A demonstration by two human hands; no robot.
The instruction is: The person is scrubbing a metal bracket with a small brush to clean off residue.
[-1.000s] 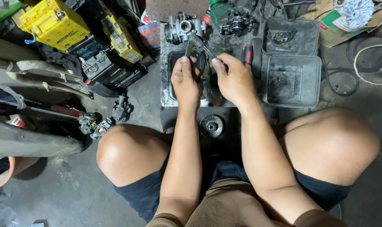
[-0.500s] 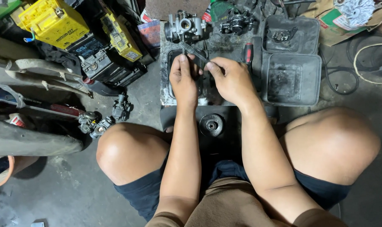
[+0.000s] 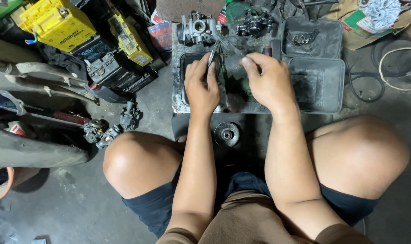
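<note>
Greasy metal tray (image 3: 178,97) as landmark: carburettor (image 3: 197,28) standing at its far edge, second engine part (image 3: 255,25) beside it, both apart from the hands, so teardown looks partly done; small-part work over tray middle unfinished. Left hand (image 3: 202,86) over tray's near-left, fingers pinched together on thin metal tool (image 3: 213,53). Right hand (image 3: 268,81) over tray centre, fingers curled onto a small dark part, too hidden to identify. Round pulley-like disc (image 3: 226,134) on floor just below tray, untouched.
</note>
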